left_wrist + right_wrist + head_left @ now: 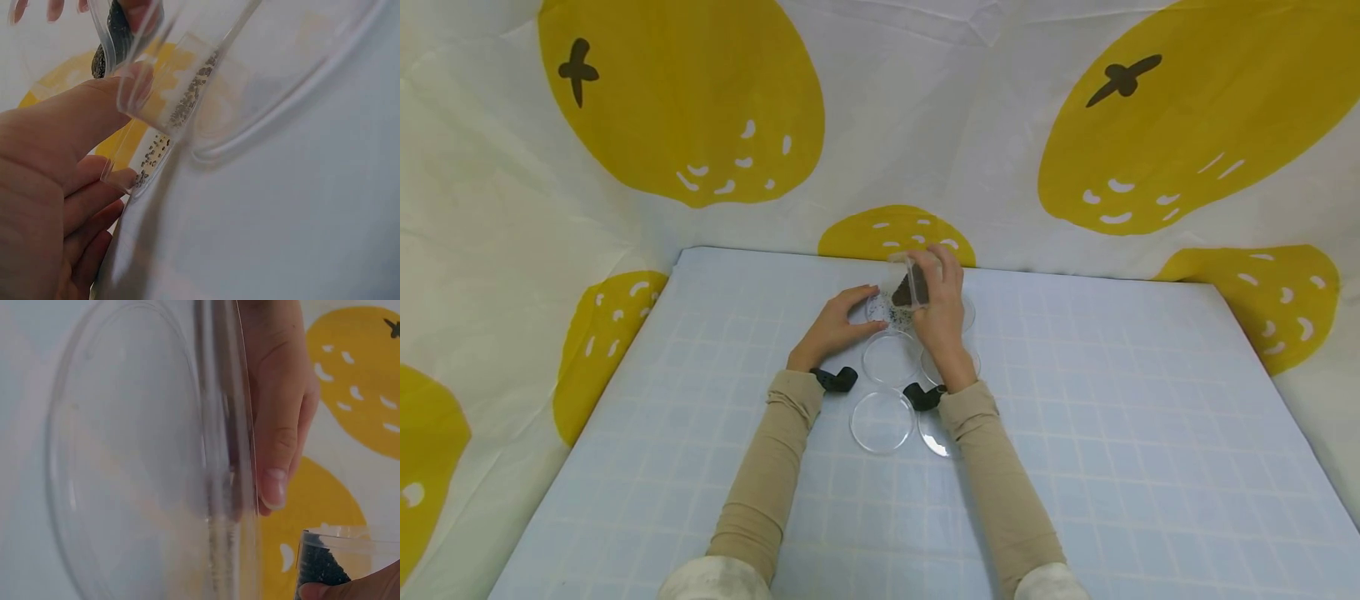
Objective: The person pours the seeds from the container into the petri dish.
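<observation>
My left hand (837, 325) grips a round clear petri dish (875, 311) by its rim, thumb at the near side and fingers at the far side. Dark granules (187, 94) lie scattered over its floor. Above this dish, my right hand (943, 312) holds a clear plastic cup (337, 540), tilted towards the left. A mass of dark granules (904, 293) has slid against the cup's lower side. In the right wrist view only part of the right hand shows at the bottom right corner, around the cup.
More clear dishes stand close together nearer me, including a middle dish (891, 358) and a front dish (882, 422). Others (934, 435) lie partly under my right arm. The pale checked table (1120, 433) ends at a fruit-print cloth (917, 125) behind.
</observation>
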`<action>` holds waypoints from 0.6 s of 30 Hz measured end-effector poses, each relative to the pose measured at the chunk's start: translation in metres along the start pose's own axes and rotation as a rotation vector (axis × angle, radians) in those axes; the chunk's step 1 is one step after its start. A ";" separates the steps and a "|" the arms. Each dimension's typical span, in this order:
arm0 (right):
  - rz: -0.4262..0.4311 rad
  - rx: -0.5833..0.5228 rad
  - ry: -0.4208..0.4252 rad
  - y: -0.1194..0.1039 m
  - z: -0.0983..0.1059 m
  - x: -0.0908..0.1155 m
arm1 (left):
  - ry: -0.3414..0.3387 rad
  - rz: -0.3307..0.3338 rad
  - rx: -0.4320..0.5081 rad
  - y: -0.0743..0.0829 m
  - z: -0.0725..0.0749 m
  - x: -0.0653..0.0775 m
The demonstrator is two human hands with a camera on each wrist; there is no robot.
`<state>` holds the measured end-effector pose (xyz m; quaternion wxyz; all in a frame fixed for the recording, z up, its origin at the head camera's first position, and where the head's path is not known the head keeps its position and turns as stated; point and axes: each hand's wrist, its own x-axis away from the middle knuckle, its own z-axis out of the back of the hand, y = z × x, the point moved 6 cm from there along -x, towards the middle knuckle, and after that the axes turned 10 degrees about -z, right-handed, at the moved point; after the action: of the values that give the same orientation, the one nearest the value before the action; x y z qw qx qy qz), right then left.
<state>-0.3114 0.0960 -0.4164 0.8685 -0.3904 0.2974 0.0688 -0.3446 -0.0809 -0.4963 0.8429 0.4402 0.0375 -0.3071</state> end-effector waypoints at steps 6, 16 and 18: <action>0.004 0.003 -0.012 -0.001 -0.003 0.001 | 0.005 -0.004 -0.002 -0.001 0.000 0.000; 0.000 0.004 -0.003 -0.001 -0.001 0.000 | 0.000 -0.001 -0.002 -0.001 0.000 0.000; -0.007 0.006 -0.002 0.000 0.000 0.000 | -0.001 -0.003 -0.006 -0.001 0.000 0.000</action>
<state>-0.3116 0.0958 -0.4165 0.8703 -0.3888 0.2953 0.0653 -0.3449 -0.0813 -0.4967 0.8437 0.4374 0.0388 -0.3086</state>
